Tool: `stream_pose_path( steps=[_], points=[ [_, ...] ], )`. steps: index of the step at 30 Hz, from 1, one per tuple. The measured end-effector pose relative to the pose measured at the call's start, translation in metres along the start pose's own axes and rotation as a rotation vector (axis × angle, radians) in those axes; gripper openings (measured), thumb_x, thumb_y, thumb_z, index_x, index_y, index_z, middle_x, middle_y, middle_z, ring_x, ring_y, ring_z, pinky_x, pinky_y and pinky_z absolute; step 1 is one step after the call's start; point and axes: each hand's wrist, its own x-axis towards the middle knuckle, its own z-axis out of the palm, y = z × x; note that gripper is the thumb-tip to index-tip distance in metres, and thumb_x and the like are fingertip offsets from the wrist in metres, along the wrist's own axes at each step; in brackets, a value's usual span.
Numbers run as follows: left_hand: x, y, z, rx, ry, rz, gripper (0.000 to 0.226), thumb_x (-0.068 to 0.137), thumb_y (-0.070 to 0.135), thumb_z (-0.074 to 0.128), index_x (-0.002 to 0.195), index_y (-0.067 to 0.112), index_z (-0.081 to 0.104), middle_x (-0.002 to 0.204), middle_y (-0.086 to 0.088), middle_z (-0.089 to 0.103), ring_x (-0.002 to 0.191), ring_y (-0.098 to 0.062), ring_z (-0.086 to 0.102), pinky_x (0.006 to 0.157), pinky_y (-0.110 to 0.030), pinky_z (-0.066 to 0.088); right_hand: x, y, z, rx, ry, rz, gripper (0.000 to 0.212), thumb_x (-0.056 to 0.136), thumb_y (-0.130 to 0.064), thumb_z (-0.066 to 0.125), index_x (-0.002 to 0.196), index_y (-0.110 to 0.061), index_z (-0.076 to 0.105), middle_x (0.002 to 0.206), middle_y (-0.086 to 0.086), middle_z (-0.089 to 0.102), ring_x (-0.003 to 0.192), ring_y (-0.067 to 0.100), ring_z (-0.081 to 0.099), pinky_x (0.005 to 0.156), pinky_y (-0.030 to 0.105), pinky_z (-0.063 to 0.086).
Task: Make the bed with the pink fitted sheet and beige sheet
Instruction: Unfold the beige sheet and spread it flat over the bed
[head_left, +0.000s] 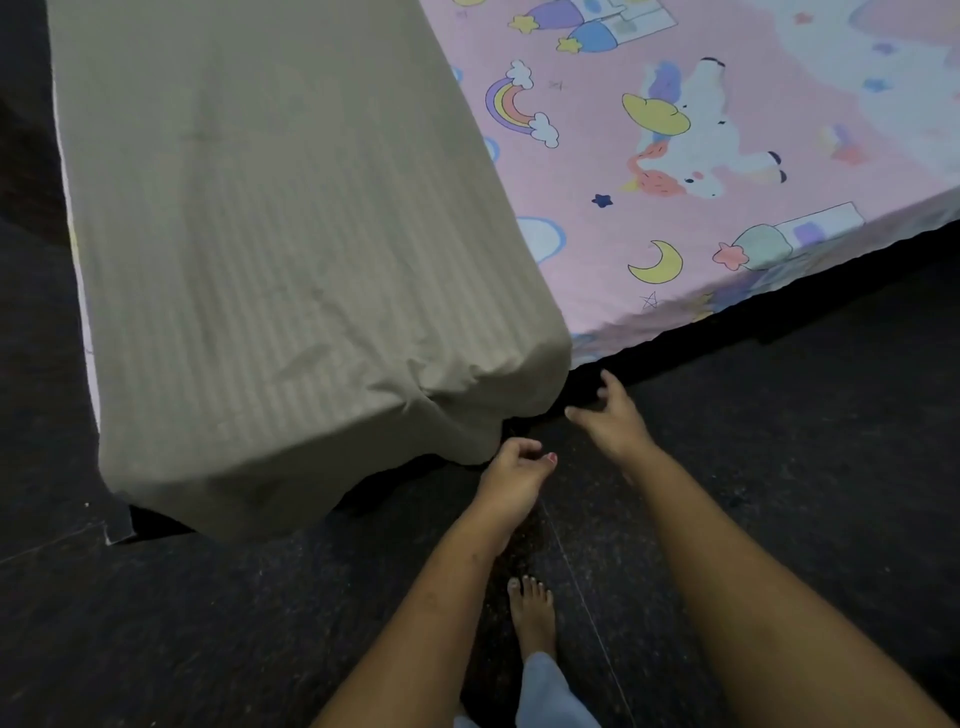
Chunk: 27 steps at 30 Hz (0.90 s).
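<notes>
Closest in, the bare right forearm (769, 587) and left forearm (441, 587) stretch forward from the bottom edge, above a pale blue trouser leg (550, 691) and a bare foot (532, 616) planted on the dark floor (208, 623). At the left grip (517, 467) the fingers are curled in toward the palm with the thumb laid across, and nothing shows inside it; it hangs just beside the drooping hem of the beige sheet (270, 249), though I can't tell if it touches the cloth. The right grip (615, 421) is wide open, fingers spread and a little blurred, holding nothing, reaching at the dark gap under the bed just right of the corner. That beige sheet, faintly striped, lies over the near corner of the bed and hangs down its end and side, bunched into soft folds at the corner. Beside it to the right, the pink fitted sheet (597, 249) lies flat over the mattress, printed with unicorns, rainbows, moons and stars.
</notes>
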Motion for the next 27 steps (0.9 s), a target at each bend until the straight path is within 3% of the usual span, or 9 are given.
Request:
stream_pose_path(
  steps=[3,6,11,15,18,20,22,25,27],
  points=[
    [0.005,0.006,-0.007,-0.062,0.040,-0.019,0.022,0.095,0.031,0.053,0.115,0.022,0.051,0.107,0.002,0.058,0.090,-0.011,0.054,0.069,-0.024,0.041,0.019,-0.031,0.002,0.169,-0.005,-0.055,0.075,0.084,-0.016,0.071,0.147,-0.010,0.030,0.145,0.006,0.040,0.130,0.024,0.042,0.097,0.024,0.041],
    [0.010,0.010,-0.013,-0.144,0.092,-0.019,0.018,0.096,0.026,0.052,0.113,0.020,0.052,0.115,-0.002,0.058,0.085,-0.010,0.053,0.061,-0.020,0.039,0.025,-0.052,0.004,0.339,-0.046,-0.060,0.042,0.084,-0.014,0.071,0.120,-0.005,0.052,0.104,0.001,0.059,0.086,0.011,0.058,0.061,0.009,0.046],
    [0.015,0.011,-0.018,-0.214,0.156,-0.028,0.002,0.096,0.026,0.051,0.097,0.026,0.052,0.109,0.000,0.061,0.080,-0.011,0.053,0.061,-0.023,0.039,0.029,-0.049,0.010,0.257,-0.014,-0.165,0.023,0.095,-0.030,0.057,0.108,-0.012,0.064,0.101,0.003,0.064,0.096,0.019,0.059,0.083,0.031,0.047],
    [0.014,0.009,-0.024,-0.240,0.182,0.003,0.006,0.096,0.024,0.051,0.102,0.025,0.052,0.108,0.000,0.061,0.080,-0.013,0.054,0.063,-0.024,0.040,0.032,-0.036,-0.026,0.197,0.339,-0.269,0.027,0.097,-0.029,0.050,0.095,-0.005,0.061,0.091,0.007,0.059,0.088,0.018,0.052,0.075,0.027,0.038],
    [0.013,0.008,-0.030,-0.262,0.189,0.013,0.011,0.096,0.023,0.052,0.106,0.024,0.052,0.105,0.001,0.060,0.080,-0.013,0.054,0.063,-0.023,0.041,0.041,-0.028,-0.045,0.076,0.349,-0.198,0.029,0.097,-0.030,0.050,0.075,-0.012,0.048,0.078,0.006,0.053,0.084,0.022,0.049,0.072,0.030,0.035],
    [0.016,0.007,-0.034,-0.260,0.200,0.016,0.011,0.095,0.022,0.052,0.106,0.024,0.052,0.100,0.003,0.058,0.081,-0.014,0.054,0.065,-0.023,0.041,0.050,-0.035,-0.046,0.009,0.261,-0.147,0.021,0.090,-0.033,0.060,0.087,-0.014,0.052,0.089,0.006,0.057,0.090,0.024,0.053,0.079,0.034,0.043],
    [0.020,0.005,-0.039,-0.260,0.243,0.041,0.011,0.095,0.019,0.053,0.106,0.022,0.052,0.093,0.006,0.057,0.079,-0.013,0.054,0.064,-0.024,0.041,0.054,-0.045,-0.043,-0.030,0.206,-0.109,0.042,0.077,-0.041,0.072,0.106,-0.024,0.047,0.101,-0.001,0.057,0.098,0.026,0.055,0.090,0.043,0.046],
    [0.026,0.002,-0.054,-0.281,0.416,0.129,0.013,0.091,0.010,0.056,0.100,0.019,0.055,0.087,0.002,0.060,0.078,-0.013,0.054,0.066,-0.022,0.042,0.057,-0.056,-0.038,0.009,0.247,-0.109,0.052,0.066,-0.061,0.070,0.102,-0.036,0.041,0.095,-0.007,0.055,0.099,0.025,0.056,0.095,0.048,0.044],
    [0.030,-0.002,-0.070,-0.228,0.567,0.197,0.014,0.089,0.008,0.058,0.096,0.019,0.055,0.092,-0.003,0.063,0.080,-0.013,0.055,0.067,-0.021,0.040,0.059,-0.064,-0.031,-0.030,0.264,-0.088,0.049,0.071,-0.069,0.059,0.097,-0.029,0.047,0.097,-0.004,0.057,0.101,0.027,0.056,0.098,0.050,0.042]
  ],
)
